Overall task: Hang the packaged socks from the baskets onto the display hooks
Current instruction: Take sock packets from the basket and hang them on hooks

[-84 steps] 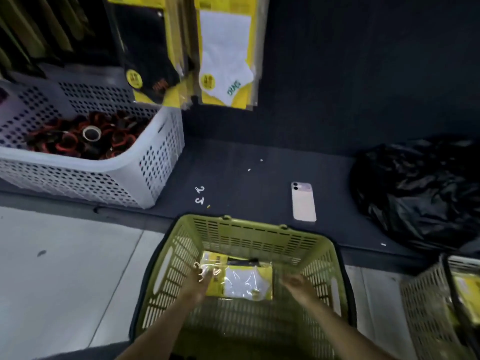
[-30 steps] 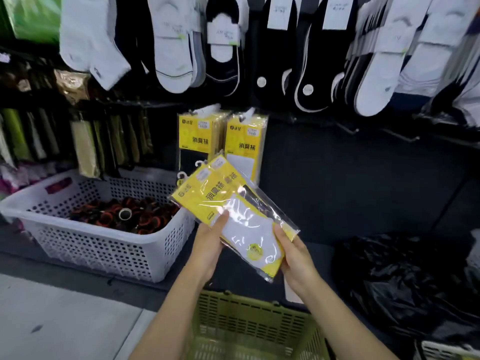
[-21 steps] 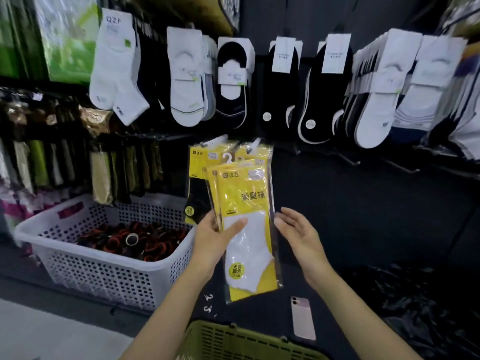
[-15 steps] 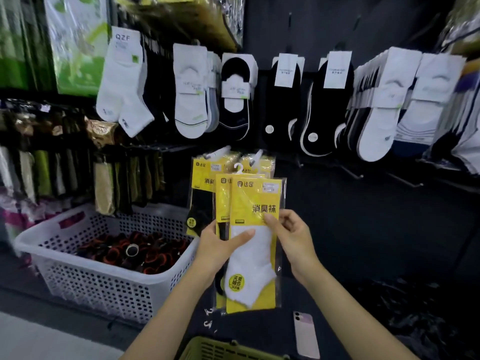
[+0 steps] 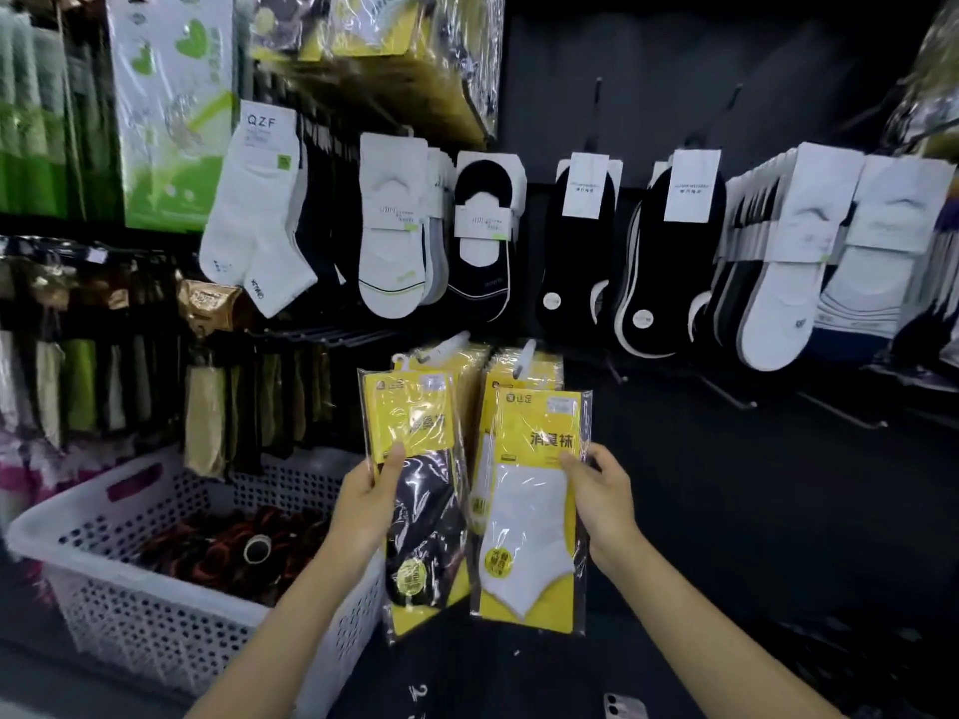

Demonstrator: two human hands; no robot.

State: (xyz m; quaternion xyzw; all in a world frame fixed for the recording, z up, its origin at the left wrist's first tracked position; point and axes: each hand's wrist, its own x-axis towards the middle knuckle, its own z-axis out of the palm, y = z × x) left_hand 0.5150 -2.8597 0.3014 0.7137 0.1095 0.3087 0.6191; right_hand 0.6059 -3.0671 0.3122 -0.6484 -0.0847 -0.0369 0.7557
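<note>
My left hand (image 5: pixel 366 505) grips a yellow pack holding a black sock (image 5: pixel 418 490). My right hand (image 5: pixel 602 498) grips a yellow pack holding a white sock (image 5: pixel 534 511). Both packs are upright, side by side, held just in front of two hooks. The left hook's white tip (image 5: pixel 446 347) and the right hook's white tip (image 5: pixel 526 352) stick out above two stacks of matching yellow packs (image 5: pixel 524 373) hanging behind.
A white perforated basket (image 5: pixel 155 614) with dark rolled items stands at lower left. White and black socks (image 5: pixel 669 262) hang in a row above. Bare hooks (image 5: pixel 726 394) jut out at right. A phone (image 5: pixel 625 708) lies on the dark shelf below.
I lifted the packs from the green basket up to the display. Half a second ago they overlapped in both hands; now they are separated, one in each hand.
</note>
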